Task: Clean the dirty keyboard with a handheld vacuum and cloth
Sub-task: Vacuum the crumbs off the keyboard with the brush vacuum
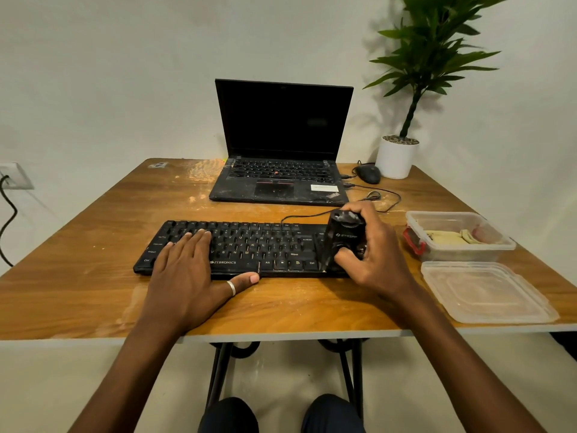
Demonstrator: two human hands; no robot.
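While left hand [187, 270] flat on keyboard [249, 243], right hand [376, 257] around vacuum [342, 237].

Small office or home-office corner. Wooden desk [93, 276] pushed against a plain white wall [125, 73]. Open laptop [281, 145] at the far edge, wired mouse [368, 174] beside it, potted plant [396, 159] in the far right corner, external keyboard [249, 245] near the front edge. Left of the desk, a wall socket [14, 175] with a cable plugged in.
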